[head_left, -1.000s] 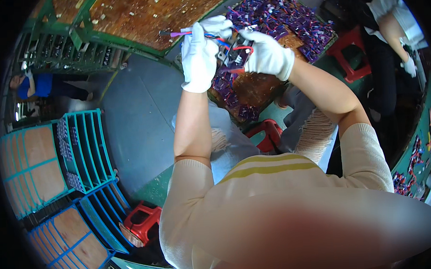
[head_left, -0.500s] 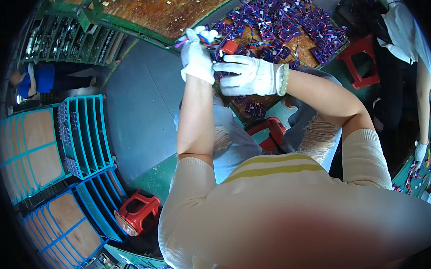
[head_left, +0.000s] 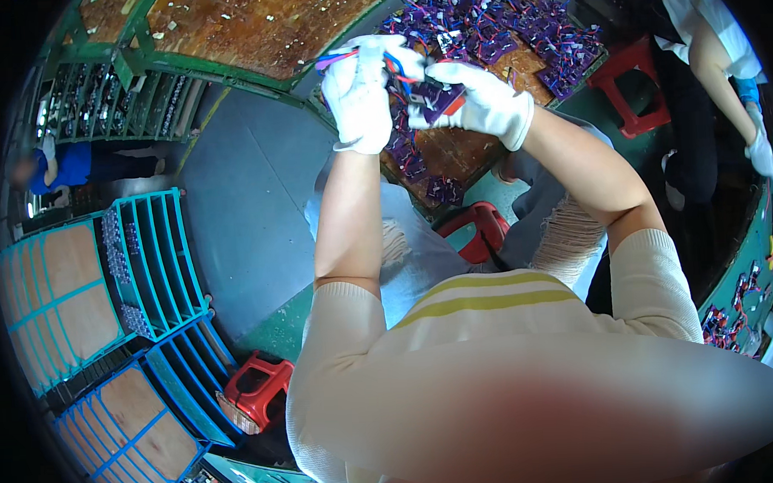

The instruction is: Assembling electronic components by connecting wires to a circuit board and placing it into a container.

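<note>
My left hand (head_left: 358, 98), in a white glove, is closed on a small bunch of coloured wires (head_left: 339, 56), purple, blue and red. To its right, my right hand (head_left: 488, 106), also gloved in white, grips a purple circuit board (head_left: 433, 99) between thumb and fingers. A red block (head_left: 456, 105) shows at the board's edge, against my right fingers. Wires run between the two hands, but where they join the board is hidden. Below and beyond the hands, a heap of purple circuit boards (head_left: 473, 25) with red and blue wires covers much of a wooden tabletop (head_left: 451, 150).
Another worn wooden bench (head_left: 243, 25) with a green frame stands at the far left. Turquoise racks (head_left: 161, 258) and a red stool (head_left: 260, 386) are on the left. At right are a second red stool (head_left: 632, 88) and a co-worker's gloved hand (head_left: 760, 153).
My right hand has lifted and turned, now gripping the circuit board, with the red block tilted against its fingers. My left hand stays on the wires. The co-worker's hand has moved up.
</note>
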{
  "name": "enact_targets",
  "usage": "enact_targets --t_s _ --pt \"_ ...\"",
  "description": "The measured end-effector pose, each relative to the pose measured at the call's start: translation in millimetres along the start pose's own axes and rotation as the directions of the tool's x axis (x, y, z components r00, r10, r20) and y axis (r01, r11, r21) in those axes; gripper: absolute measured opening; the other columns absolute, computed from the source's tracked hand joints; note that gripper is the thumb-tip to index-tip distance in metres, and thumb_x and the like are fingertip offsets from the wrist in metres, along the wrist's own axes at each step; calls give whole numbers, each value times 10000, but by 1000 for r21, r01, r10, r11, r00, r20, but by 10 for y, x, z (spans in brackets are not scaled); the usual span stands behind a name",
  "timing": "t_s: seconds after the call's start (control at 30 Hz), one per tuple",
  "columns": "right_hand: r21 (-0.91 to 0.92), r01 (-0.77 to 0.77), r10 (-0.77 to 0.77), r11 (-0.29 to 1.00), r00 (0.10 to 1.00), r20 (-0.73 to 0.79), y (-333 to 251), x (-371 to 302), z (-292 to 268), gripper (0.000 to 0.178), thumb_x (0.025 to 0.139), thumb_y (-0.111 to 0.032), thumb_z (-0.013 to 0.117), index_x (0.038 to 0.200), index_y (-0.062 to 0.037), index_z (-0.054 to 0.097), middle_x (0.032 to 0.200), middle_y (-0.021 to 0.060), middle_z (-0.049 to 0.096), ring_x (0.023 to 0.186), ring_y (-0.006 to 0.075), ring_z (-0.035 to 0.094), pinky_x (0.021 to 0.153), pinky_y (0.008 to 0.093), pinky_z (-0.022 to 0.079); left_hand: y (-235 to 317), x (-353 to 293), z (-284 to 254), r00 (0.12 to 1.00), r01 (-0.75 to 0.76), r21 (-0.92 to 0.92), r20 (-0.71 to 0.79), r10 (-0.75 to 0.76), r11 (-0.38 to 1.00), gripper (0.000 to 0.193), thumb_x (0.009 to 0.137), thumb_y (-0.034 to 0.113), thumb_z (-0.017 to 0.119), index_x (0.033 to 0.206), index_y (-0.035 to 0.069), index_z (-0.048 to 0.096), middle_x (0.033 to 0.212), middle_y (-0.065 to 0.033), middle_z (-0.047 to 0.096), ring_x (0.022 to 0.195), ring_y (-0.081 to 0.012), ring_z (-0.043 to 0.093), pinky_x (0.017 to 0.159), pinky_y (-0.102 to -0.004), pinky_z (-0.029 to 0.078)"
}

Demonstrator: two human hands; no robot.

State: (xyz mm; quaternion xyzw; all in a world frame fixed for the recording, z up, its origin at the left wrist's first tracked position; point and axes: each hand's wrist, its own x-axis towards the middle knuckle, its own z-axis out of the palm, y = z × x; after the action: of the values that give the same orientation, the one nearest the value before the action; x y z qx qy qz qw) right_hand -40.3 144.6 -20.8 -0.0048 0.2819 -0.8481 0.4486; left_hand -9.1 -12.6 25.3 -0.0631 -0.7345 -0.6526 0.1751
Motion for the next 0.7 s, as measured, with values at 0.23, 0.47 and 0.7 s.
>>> enact_targets --t_s 0.23,0.47,0.7 --pt "-422 357 -285 -834 377 881 -361 -71 78 561 530 -156 740 1059 -174 554 1134 34 534 991 226 502 916 375 402 -248 39 60 881 194 -452 -309 -357 871 325 915 280 482 930 -28 586 797 -136 643 691 -211 638 628 -306 533" --pt "-55 290 23 -955 261 965 -2 -104 73 376 691 -253 590 1060 -322 577 1150 -119 516 924 159 499 938 394 398 -289 58 0 731 510 -612 -63 -680 605 355 888 412 498 770 77 490 571 13 435 459 -84 412 445 -246 412" --pt "-715 531 -645 -454 358 675 -16 -99 209 776 574 -291 824 1199 -32 443 1143 160 512 1105 302 476 975 392 339 -247 35 -26 919 368 -206 -72 -389 907 303 888 359 521 720 108 498 570 35 432 477 -41 376 415 -199 268"
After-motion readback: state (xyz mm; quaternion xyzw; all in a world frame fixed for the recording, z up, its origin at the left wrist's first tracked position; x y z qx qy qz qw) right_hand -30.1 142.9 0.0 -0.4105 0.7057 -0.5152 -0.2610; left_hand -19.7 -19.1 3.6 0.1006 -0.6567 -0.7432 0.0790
